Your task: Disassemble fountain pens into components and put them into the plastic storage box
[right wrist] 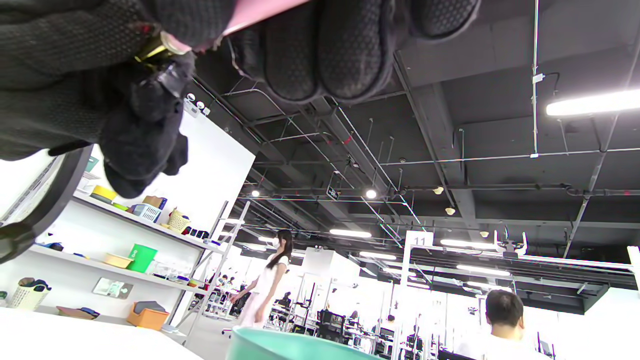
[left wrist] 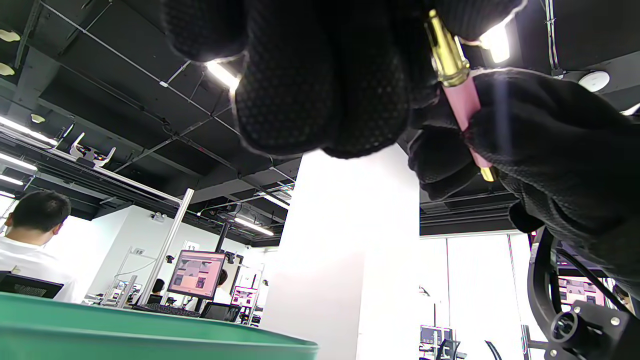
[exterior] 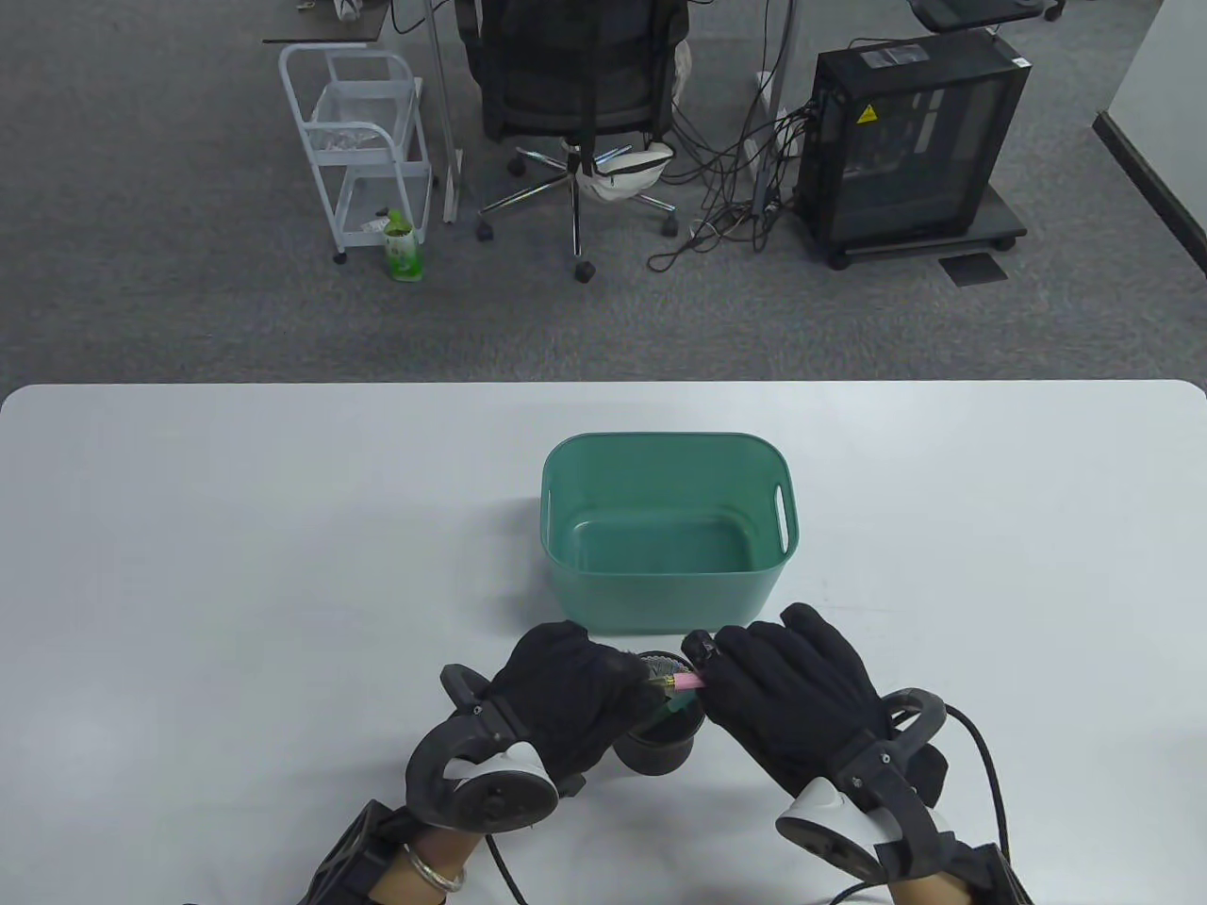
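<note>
Just in front of the green box (exterior: 660, 528), the left hand (exterior: 566, 693) and right hand (exterior: 792, 693) each gripped one end of a pink pen (exterior: 681, 681) over a dark cup (exterior: 665, 740).

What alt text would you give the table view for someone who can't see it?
Two black-gloved hands, left hand and right hand, grip opposite ends of a pink fountain pen above a dark pen holder on a white table. Behind them sits an empty green plastic storage box.
</note>
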